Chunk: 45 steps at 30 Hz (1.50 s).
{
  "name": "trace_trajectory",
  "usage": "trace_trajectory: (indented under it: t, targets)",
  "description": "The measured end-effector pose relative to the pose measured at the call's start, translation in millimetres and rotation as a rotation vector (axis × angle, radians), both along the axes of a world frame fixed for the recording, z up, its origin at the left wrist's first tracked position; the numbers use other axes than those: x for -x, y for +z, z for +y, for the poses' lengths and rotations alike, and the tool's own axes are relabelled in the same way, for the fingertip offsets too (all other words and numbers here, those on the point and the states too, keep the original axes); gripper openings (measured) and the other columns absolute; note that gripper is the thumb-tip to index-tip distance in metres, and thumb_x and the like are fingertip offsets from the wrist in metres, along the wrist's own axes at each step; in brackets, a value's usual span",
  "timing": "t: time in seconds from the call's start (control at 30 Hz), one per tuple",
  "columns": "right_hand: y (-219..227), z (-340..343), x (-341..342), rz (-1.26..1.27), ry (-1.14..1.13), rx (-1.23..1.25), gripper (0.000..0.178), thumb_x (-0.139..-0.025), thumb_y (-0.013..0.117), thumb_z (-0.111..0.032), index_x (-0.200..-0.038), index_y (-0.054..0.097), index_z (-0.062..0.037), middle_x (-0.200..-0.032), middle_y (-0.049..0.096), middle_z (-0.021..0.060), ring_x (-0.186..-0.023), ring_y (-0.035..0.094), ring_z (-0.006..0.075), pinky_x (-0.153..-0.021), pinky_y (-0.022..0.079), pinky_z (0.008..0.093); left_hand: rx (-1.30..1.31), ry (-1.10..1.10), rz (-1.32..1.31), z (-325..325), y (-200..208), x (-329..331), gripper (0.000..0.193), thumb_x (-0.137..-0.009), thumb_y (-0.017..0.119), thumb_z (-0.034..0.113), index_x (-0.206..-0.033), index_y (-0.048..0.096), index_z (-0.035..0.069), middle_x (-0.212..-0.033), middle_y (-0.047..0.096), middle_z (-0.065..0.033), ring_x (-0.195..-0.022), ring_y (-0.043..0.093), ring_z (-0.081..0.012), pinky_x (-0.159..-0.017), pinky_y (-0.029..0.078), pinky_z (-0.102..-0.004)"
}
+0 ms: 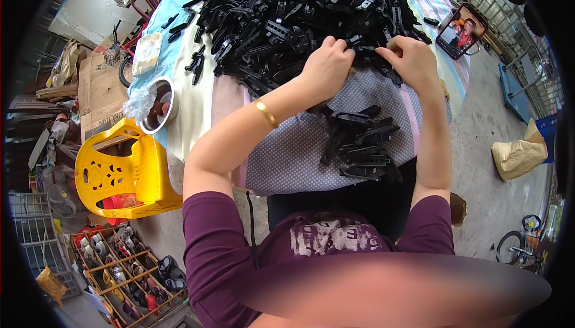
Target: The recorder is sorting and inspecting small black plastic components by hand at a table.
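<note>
At the surface's left edge sit a steel bowl and a yellow plastic chair. The left hand and right hand meet at the near rim of the heap of black plastic clips, each grip pinched on one clip, seemingly joining parts. A small finished stack lies nearer, with open cloth beside it. A phone sits at the right edge.

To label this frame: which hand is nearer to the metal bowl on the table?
Left. The left hand works at the black pile's edge, right of the metal bowl; the right hand is farther right.
</note>
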State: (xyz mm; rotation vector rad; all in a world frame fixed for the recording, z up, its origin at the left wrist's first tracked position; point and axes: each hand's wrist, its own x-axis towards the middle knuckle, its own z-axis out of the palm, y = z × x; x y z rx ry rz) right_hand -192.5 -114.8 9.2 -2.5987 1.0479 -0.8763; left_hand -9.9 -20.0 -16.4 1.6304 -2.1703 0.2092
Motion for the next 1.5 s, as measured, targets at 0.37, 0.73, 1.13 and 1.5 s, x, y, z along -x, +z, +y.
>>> trace_trajectory:
  t: [0.37, 0.73, 1.13, 1.5]
  targets:
    - [-16.0, 10.1, -10.8, 0.288, -0.194, 0.139, 0.022, -0.074, 0.069, -0.021, -0.090, 0.062, -0.0084, -0.083, 0.064, 0.0089, -0.086, 0.061, 0.0252, -0.072, 0.050, 0.0366, -0.107, 0.040, 0.477, 17.7, 14.9, -1.7, 0.021, -0.076, 0.066, 0.012, -0.090, 0.055, 0.001, -0.085, 0.059, -0.0118, -0.078, 0.059, -0.0273, -0.072, 0.048, -0.0351]
    - [-10.9, 5.2, -14.4, -0.377, 0.145, -0.304, 0.037, -0.083, 0.062, -0.009, -0.119, 0.055, -0.0066, -0.078, 0.060, 0.0036, -0.072, 0.061, 0.0093, -0.062, 0.049, 0.0221, -0.336, 0.084, 1.066, 29.9, 17.3, -11.3, 0.025, -0.081, 0.065, 0.005, -0.105, 0.061, -0.001, -0.091, 0.065, -0.0095, -0.079, 0.059, -0.0127, -0.073, 0.048, -0.0253]
    - [-5.0, 37.0, -28.9, -0.357, 0.407, -0.349, 0.023, -0.078, 0.071, -0.009, -0.098, 0.064, 0.0025, -0.083, 0.066, 0.0066, -0.072, 0.061, 0.0092, -0.065, 0.049, 0.0224, -0.455, -0.023, 1.751, 34.0, 11.1, -12.5, 0.031, -0.084, 0.055, 0.000, -0.114, 0.055, -0.007, -0.100, 0.062, -0.0096, -0.090, 0.060, -0.0137, -0.083, 0.048, -0.0232]
    - [-5.5, 36.1, -28.7, -0.368, 0.413, -0.147, 0.037, -0.073, 0.075, -0.016, -0.103, 0.062, 0.0011, -0.090, 0.064, 0.0096, -0.085, 0.060, 0.0168, -0.073, 0.048, 0.0264, -0.218, -0.019, 1.267, 39.2, 25.5, -11.7, 0.032, -0.077, 0.067, -0.002, -0.109, 0.062, -0.003, -0.096, 0.067, -0.0070, -0.083, 0.061, -0.0097, -0.077, 0.049, -0.0207]
